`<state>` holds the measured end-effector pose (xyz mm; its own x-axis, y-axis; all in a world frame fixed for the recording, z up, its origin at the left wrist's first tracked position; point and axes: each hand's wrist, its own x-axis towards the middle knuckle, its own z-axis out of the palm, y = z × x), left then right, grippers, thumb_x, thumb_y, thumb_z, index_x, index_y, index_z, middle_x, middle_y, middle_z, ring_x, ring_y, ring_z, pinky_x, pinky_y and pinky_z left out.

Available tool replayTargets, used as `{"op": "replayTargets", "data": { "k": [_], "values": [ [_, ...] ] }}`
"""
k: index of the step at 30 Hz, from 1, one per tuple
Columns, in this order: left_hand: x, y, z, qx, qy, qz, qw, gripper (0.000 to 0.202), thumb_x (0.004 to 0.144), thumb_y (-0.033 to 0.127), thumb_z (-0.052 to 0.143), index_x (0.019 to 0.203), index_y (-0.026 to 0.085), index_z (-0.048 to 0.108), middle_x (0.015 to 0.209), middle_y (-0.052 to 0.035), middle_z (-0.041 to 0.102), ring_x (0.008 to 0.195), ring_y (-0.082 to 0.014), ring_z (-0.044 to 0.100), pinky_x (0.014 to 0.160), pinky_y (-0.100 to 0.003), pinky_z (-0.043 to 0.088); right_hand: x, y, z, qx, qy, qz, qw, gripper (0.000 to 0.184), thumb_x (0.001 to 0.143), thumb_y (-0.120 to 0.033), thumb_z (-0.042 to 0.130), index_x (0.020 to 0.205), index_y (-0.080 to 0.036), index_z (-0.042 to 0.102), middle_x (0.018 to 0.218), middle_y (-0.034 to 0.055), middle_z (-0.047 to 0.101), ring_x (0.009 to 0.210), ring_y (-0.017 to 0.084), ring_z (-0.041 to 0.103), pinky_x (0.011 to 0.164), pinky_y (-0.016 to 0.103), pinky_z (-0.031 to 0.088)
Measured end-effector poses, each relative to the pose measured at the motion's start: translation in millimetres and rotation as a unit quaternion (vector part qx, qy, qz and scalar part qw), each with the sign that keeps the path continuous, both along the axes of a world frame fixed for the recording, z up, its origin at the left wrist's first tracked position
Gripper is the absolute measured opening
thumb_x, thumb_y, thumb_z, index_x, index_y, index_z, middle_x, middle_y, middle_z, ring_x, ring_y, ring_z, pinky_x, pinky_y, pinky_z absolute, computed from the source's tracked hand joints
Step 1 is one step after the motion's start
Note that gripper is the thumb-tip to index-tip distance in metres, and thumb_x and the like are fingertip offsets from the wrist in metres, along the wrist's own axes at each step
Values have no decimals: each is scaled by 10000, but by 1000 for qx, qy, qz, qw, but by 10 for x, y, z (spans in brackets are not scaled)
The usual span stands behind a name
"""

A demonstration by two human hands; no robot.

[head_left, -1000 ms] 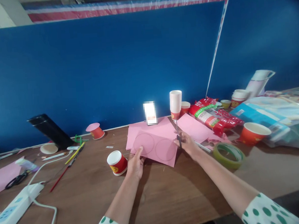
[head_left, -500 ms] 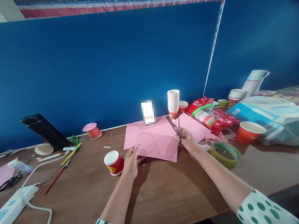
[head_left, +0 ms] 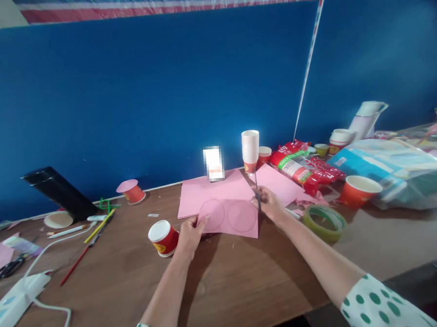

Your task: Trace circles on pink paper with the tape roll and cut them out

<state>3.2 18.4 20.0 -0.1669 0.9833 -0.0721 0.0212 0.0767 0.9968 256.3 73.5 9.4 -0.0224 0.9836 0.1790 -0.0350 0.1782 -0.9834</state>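
Observation:
My left hand [head_left: 191, 233] pinches the left edge of a pink paper sheet [head_left: 225, 227], thumb on top. Two circles are drawn side by side on that sheet. In my right hand [head_left: 270, 203] is a pair of scissors [head_left: 257, 193], pointing upward at the sheet's right edge; whether the blades touch the paper I cannot tell. Behind lies a stack of pink paper [head_left: 216, 185], and more pink paper [head_left: 278, 182] is to its right. A red paper cup [head_left: 164, 238] stands upside down just left of my left hand.
To the right are a tape roll [head_left: 324, 223], an orange cup [head_left: 359, 191], a red plastic package [head_left: 302, 166] and a clear bag [head_left: 405, 173]. Stacked cups [head_left: 250, 149] stand at the back. Pencils, a black cylinder [head_left: 59, 191] and a power strip [head_left: 16, 301] occupy the left side.
The view has shifted slightly, so most things sit a little further left. The scissors have tilted a little, their tips now leaning left; both hands keep their holds.

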Motion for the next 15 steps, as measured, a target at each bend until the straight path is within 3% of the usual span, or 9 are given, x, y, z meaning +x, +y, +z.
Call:
{"op": "replayTargets", "data": {
  "k": [5, 10, 15],
  "values": [
    [2, 5, -18, 37, 20, -23, 999, 314, 568, 336, 758, 797, 132, 694, 722, -40, 685, 758, -213, 617, 698, -285, 473, -3, 0, 5, -12, 28, -2, 1000, 532, 600, -311, 706, 1079, -195, 506, 635, -58, 545, 534, 109, 499, 488, 228, 386],
    [9, -23, 18, 6, 15, -38, 999, 360, 568, 335, 771, 848, 125, 690, 850, -87, 710, 791, -225, 639, 721, -299, 482, -16, -16, 11, -17, 43, 12, 999, 529, 608, -296, 708, 1084, -203, 497, 664, -53, 543, 548, 103, 496, 483, 218, 385],
    [0, -43, 43, -54, 8, -29, 998, 349, 544, 360, 783, 774, 113, 698, 817, -102, 715, 750, -232, 653, 693, -304, 493, -24, -48, 55, -17, 36, -2, 999, 528, 604, -305, 706, 1082, -214, 500, 670, -55, 536, 548, 108, 491, 478, 222, 384]
  ]
}}
